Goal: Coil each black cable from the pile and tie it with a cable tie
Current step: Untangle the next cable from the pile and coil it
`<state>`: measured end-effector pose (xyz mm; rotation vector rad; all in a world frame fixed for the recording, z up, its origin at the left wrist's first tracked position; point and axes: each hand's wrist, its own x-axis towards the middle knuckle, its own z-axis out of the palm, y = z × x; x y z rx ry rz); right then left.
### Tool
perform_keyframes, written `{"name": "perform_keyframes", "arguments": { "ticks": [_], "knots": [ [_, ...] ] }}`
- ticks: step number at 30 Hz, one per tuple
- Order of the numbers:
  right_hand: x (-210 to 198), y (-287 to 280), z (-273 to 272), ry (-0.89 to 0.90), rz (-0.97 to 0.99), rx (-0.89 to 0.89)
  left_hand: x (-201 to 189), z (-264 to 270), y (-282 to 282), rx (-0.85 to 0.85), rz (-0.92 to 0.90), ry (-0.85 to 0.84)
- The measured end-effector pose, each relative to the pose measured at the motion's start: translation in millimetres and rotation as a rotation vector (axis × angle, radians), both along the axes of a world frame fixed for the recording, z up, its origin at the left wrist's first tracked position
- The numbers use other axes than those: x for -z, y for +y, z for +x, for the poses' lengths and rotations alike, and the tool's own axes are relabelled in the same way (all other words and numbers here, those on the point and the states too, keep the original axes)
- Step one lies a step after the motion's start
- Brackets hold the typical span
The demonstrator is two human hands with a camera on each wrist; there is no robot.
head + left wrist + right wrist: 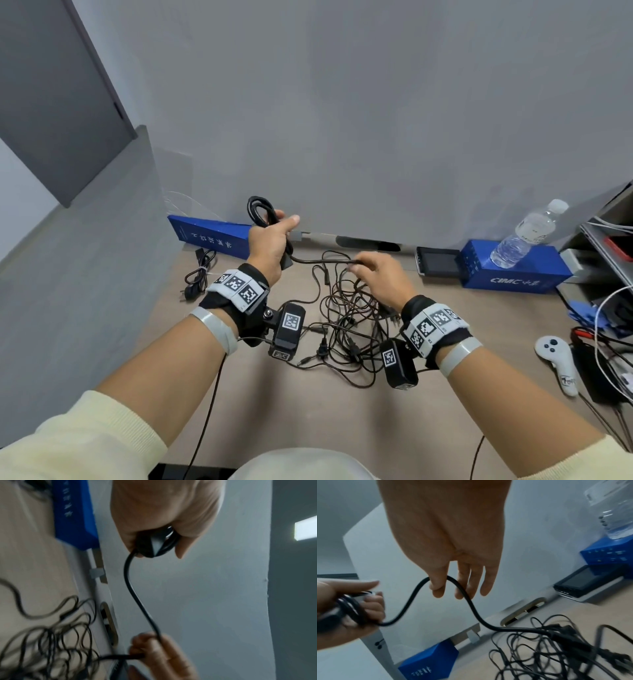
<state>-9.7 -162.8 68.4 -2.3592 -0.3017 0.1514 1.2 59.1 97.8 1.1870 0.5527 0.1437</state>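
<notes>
My left hand (270, 240) is raised above the desk and grips a half-wound coil of thick black cable (261, 209), with loops sticking out above the fist. In the left wrist view the coil (154, 545) shows inside the curled fingers. From the fist the same cable (322, 261) runs right to my right hand (375, 275), whose thumb and fingers hold the strand (453, 580). Past that hand the cable drops into the tangled pile of thin black cables (346, 325) on the desk. No cable tie is visible.
One coiled black cable (198, 274) lies at the desk's left. Blue boxes (212, 236) (513, 270) stand along the wall, a water bottle (527, 236) on the right one, a small screen device (438, 262) beside it. A white controller (558, 359) and more wires crowd the right edge.
</notes>
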Motion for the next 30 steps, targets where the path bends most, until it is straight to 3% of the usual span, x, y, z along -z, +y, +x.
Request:
{"name": "perform_keyframes", "arguments": {
  "ticks": [3, 7, 10, 13, 20, 26, 30],
  "knots": [
    [-14.7, 10.9, 3.0, -0.037, 0.073, -0.032, 0.9, -0.7, 2.7, 0.141, 0.261, 0.077],
    [-27.4, 20.8, 1.6, 0.035, 0.169, -0.042, -5.6, -8.0, 6.7, 0.527, 0.529, 0.01],
    [-35.3, 27.5, -1.7, 0.102, 0.227, -0.072, -6.0, -12.8, 6.5, 0.777, 0.617, -0.003],
    [-41.1, 32.8, -1.6, 0.121, 0.319, -0.075, -3.6, -17.1, -1.1, 0.919, 0.645, -0.002],
    [-46.0, 40.7, -6.2, 0.171, 0.434, -0.07, -3.0, -30.4, -21.2, 0.969, 0.399, 0.006],
    [-23.7, 22.2, 1.5, 0.126, 0.323, -0.082, -10.5, -33.6, -23.3, 0.802, 0.337, 0.051],
    [2.1, 8.7, 0.0, 0.138, 0.12, -0.106, -11.1, -30.2, -13.0, 0.724, 0.195, 0.048]
  ]
}}
